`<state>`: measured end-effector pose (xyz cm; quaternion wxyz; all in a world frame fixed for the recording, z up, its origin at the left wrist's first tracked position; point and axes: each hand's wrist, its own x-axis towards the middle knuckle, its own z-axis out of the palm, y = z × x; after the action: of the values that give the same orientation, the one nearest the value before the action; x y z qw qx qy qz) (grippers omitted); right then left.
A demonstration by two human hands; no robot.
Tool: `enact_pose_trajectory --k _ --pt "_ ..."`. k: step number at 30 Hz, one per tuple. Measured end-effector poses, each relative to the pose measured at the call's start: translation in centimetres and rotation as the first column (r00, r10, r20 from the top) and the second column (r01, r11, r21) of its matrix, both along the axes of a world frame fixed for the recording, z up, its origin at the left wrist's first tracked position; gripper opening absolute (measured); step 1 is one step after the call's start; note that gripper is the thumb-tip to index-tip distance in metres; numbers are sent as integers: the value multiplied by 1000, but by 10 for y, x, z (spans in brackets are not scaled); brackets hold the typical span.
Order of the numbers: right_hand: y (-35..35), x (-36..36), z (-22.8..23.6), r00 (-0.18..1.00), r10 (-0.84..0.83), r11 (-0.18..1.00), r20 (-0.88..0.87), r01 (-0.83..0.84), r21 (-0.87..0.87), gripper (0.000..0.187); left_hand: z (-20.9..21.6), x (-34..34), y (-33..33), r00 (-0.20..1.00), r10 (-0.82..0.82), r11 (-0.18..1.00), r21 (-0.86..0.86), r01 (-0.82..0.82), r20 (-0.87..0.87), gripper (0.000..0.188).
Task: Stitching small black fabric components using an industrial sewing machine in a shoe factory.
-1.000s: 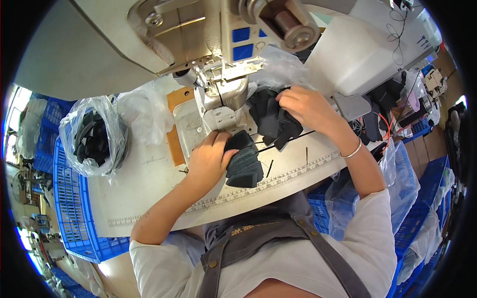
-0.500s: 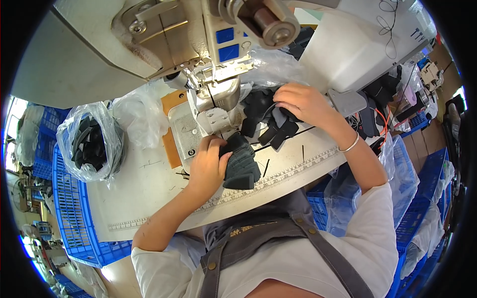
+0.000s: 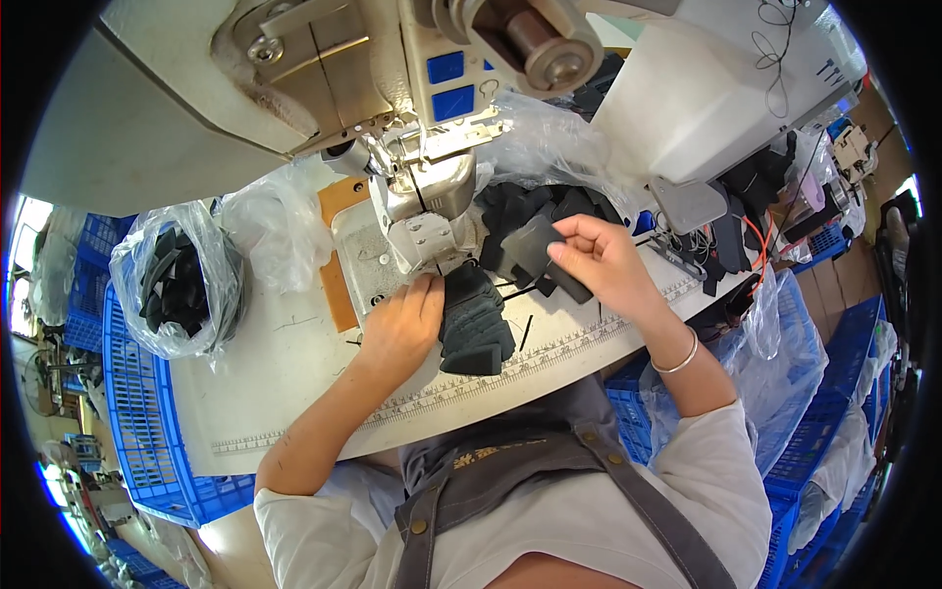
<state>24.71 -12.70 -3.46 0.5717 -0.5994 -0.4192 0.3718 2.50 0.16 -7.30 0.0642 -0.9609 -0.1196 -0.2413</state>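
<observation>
My right hand [image 3: 601, 263] pinches a flat dark fabric piece [image 3: 530, 245] between thumb and fingers, a little above a loose pile of black fabric pieces [image 3: 505, 208]. Right of the sewing machine's presser area [image 3: 422, 240], an overlapping row of dark fabric pieces [image 3: 473, 324] lies on the table. My left hand [image 3: 404, 322] is closed against that row's left edge, close to the needle. Its fingertips are pressed together there, and its thumb is mostly hidden.
The sewing machine head [image 3: 343, 79] overhangs the far side. On the left, a clear plastic bag [image 3: 226, 314] holds dark pieces beside a blue crate [image 3: 147, 432]. A printed ruler strip [image 3: 549, 346] follows the white table's near edge. Blue crates with plastic stand lower right.
My right hand has come from the pile toward me, now with one flat fabric piece raised in it. My left hand has shifted slightly, its thumb drawn out of sight.
</observation>
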Motion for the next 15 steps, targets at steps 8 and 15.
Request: enact_pose_trajectory --k 8,15 --pt "-5 -44 3 999 13 999 -49 -15 -40 13 56 1 -22 951 -67 997 -12 74 301 15" --pt "2 -74 17 993 17 965 -117 14 261 11 88 7 -29 986 -164 986 -28 165 30 17"
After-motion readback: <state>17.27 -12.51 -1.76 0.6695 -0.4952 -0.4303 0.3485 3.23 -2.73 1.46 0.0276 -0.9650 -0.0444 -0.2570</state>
